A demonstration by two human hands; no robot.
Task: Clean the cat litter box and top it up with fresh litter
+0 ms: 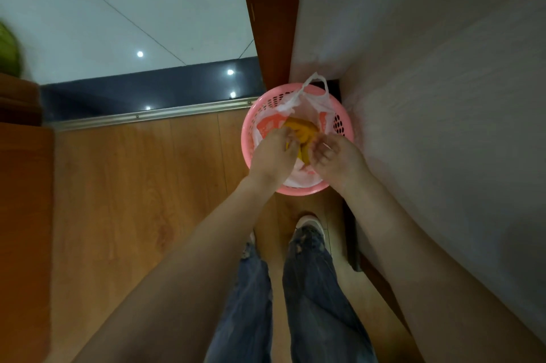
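Note:
A pink perforated plastic basket [249,129] stands on the wooden floor against a pale wall, lined with a white plastic bag [313,96] that has red print. Inside the bag lies a crumpled yellow bag [301,127]. My left hand [273,152] reaches down into the basket, fingers curled on the yellow bag's left side. My right hand [334,155] is over the basket's right side, fingers curled and pinching the yellow bag's right edge. No litter box is in view.
A pale wall [428,96] runs along the right, with a brown door frame [266,8] behind the basket. A metal threshold strip [147,115] separates the wooden floor from glossy tiles. My legs in jeans and a white shoe [310,222] stand just behind the basket.

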